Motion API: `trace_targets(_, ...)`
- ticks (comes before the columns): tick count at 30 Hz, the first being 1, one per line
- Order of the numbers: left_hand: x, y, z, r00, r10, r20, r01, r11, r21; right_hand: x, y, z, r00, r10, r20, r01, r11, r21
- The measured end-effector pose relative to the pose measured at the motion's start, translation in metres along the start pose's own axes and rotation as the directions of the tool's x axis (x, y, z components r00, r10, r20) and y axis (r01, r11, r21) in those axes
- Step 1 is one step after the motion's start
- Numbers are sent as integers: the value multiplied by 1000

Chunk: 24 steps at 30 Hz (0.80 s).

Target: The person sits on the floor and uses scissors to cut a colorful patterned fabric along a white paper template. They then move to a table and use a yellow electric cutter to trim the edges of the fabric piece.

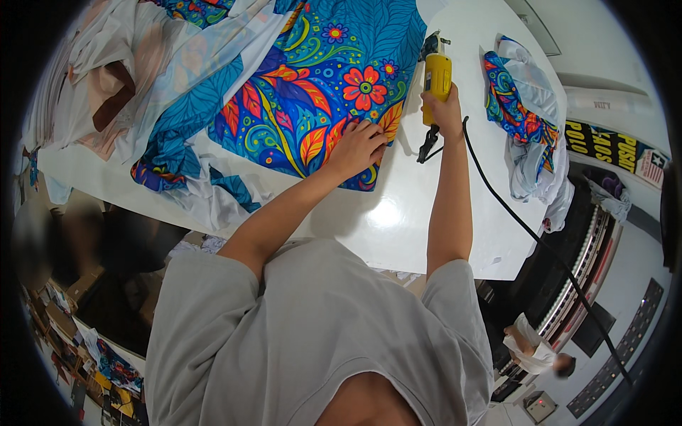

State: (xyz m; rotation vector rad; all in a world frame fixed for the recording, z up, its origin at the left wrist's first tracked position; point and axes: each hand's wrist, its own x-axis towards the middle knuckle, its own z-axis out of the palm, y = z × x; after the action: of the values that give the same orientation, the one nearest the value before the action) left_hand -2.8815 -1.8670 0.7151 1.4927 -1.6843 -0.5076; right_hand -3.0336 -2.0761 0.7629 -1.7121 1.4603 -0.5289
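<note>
A bright printed fabric (pixel 312 92), blue with red flowers and orange leaves, lies spread on the white table (pixel 369 220). My left hand (pixel 359 149) rests on its near right corner, palm down, fingers apart and slightly bent. To the right of the fabric edge, my right hand (pixel 445 112) is closed round a yellow electric fabric cutter (pixel 438 74). The cutter's dark metal head points away from me, beside the fabric's right edge. From my right hand's side a black cord (pixel 511 209) runs down to the lower right.
Crumpled white and printed cloth (pixel 529 113) lies at the table's right edge. Loose white and teal fabric (pixel 177 153) is heaped on the left. Beyond the right edge stands a long machine (pixel 582 248), with another person (pixel 533 346) near it. Shelves with boxes (pixel 64 319) are at lower left.
</note>
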Motion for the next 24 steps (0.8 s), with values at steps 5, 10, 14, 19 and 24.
trace_targets(5,0,1,2,1000,3,-23,-3,1000,-24,28,-10,-5,1000,17,10,-17,1000,-2)
trace_targets(10,0,3,2,993,41,-115,-33,997,68,59,-31,-30,990,130,54,-137,979,152)
trace_targets(14,0,6,0,997,-35,-72,40,996,77,62,-13,-60,995,93,20,-95,956,277)
trace_targets(19,52,10,11,1000,-17,25,12,982,191,26,59,-72,994,76,-84,-59,979,194)
trace_targets(24,124,-13,58,993,38,115,-98,814,573,-53,80,-85,995,67,-76,-40,949,313)
